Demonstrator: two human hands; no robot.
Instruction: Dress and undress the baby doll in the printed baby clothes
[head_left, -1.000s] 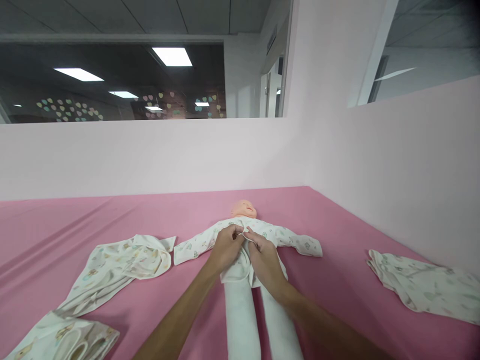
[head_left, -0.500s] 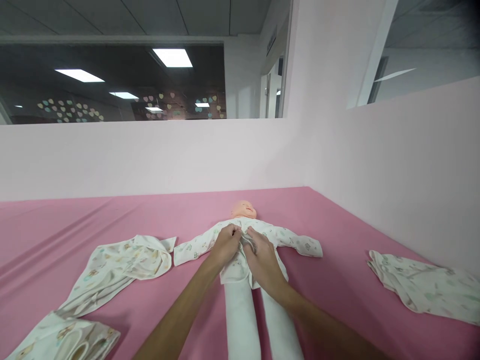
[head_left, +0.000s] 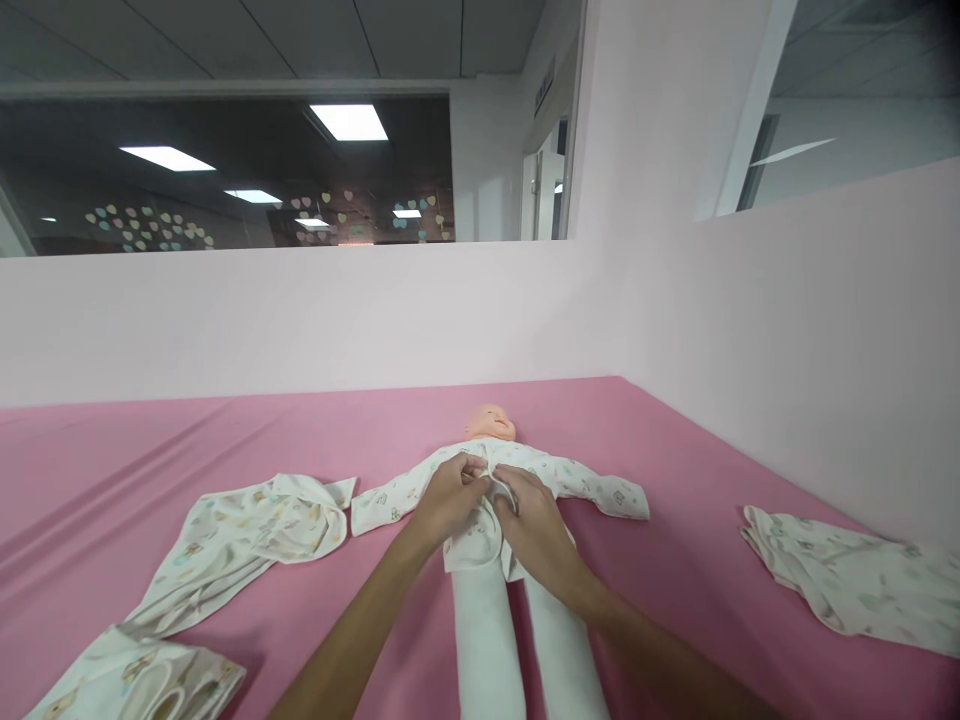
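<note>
A baby doll [head_left: 491,422] lies on its back on the pink sheet, head toward the wall. It wears a white printed baby shirt [head_left: 472,545] with long sleeves spread to both sides, and white trousers [head_left: 489,640] cover its legs. Over the chest, my left hand [head_left: 456,492] pinches the shirt's front edge between thumb and fingers. Close beside it, my right hand [head_left: 529,510] grips the other front edge, its thumb and fingers around a fold of the cloth. The fastening between my fingertips is too small to make out.
Crumpled printed baby clothes [head_left: 262,520] lie to the left, with a folded, rolled garment [head_left: 165,680] nearer me. Another folded garment [head_left: 855,580] rests at the right by the wall. White walls [head_left: 300,320] with windows border the pink sheet [head_left: 300,630] behind and on the right.
The fingers of my left hand have shifted slightly at the shirt front, and its thumb now shows stretched toward the right hand. The view has tilted up a little.
</note>
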